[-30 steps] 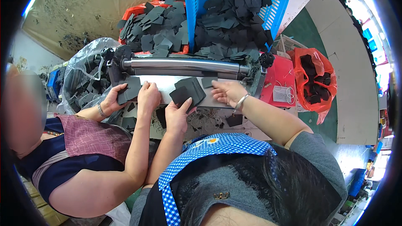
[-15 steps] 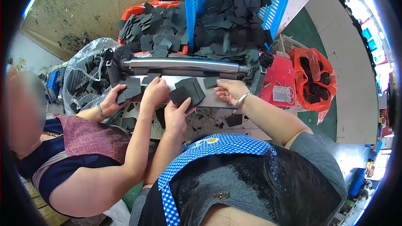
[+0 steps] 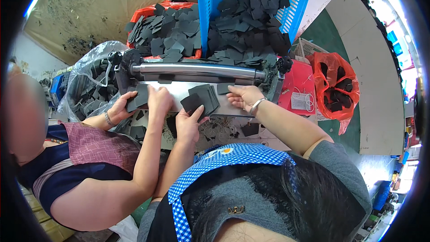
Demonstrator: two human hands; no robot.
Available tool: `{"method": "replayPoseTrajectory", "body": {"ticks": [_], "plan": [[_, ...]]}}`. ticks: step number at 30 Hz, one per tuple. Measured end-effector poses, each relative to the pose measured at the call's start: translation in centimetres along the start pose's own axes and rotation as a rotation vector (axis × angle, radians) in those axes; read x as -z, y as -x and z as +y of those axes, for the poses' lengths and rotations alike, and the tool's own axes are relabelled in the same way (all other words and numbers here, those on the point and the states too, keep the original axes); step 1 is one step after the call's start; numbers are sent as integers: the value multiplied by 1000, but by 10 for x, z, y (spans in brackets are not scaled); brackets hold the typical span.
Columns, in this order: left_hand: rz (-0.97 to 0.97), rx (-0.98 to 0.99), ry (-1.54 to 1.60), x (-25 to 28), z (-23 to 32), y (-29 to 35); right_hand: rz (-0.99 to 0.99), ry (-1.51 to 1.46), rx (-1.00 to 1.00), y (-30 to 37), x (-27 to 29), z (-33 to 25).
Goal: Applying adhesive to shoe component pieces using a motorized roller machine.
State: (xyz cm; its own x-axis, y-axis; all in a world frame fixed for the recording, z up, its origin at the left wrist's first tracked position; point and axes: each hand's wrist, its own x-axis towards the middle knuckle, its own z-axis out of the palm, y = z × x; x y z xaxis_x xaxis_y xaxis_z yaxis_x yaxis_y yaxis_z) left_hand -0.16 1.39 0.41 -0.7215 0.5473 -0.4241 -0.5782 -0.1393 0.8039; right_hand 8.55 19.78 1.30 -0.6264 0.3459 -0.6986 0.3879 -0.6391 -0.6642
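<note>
Taking the stack of black pieces (image 3: 205, 97) as the clock's centre, a clear plastic bag (image 3: 74, 90) stands at 9 to 10 o'clock, loosely filled with flat black pieces (image 3: 92, 98). Nearer, at 9 o'clock, a co-worker's left hand (image 3: 117, 109) grips a small bundle of black pieces (image 3: 138, 98); beside it the co-worker's right hand (image 3: 160, 101) is blurred, and whether it holds anything cannot be told. At 11 o'clock, a red bag (image 3: 137, 14) is heaped with the same flat pieces, some of them paler grey. The person's left hand (image 3: 188, 122), at 7 o'clock, is closed on the stack, thumb on top; the stack lies over a shiny metal plate (image 3: 178, 90), and a steel roller (image 3: 197, 68) spans the machine at 12 o'clock. A single piece (image 3: 223, 89) sits at 2 o'clock, its right end pinched between thumb and fingers of the person's right hand (image 3: 244, 98), the other fingers curled. A blue plastic crate (image 3: 204, 1) with slotted sides rises at 1 o'clock, holding a large mound of black pieces (image 3: 253, 22). At 3 o'clock, on a red panel (image 3: 293, 75), a white label (image 3: 301, 100) carries print too small to read; beyond it a second red bag (image 3: 323, 62), its mouth spread wide, contains more black pieces (image 3: 337, 101).
</note>
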Motion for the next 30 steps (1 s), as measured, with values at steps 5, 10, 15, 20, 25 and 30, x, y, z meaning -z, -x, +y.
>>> {"method": "replayPoseTrajectory", "body": {"ticks": [5,10,15,20,25,30], "plan": [[7,3,-12,-2,-1,2,-372,172,-13,8,-7,6],[38,-2,53,-1,1,1,110,35,-30,3,-2,-1],[-5,-6,40,-3,-1,2,-209,115,35,7,-7,3],[-59,51,78,-3,0,3,-456,-49,-104,5,-6,12],[-84,87,96,0,-1,-1,-414,-235,-221,-2,5,16],[-17,14,2,1,-4,-4,15,-114,-108,-3,7,10]]}}
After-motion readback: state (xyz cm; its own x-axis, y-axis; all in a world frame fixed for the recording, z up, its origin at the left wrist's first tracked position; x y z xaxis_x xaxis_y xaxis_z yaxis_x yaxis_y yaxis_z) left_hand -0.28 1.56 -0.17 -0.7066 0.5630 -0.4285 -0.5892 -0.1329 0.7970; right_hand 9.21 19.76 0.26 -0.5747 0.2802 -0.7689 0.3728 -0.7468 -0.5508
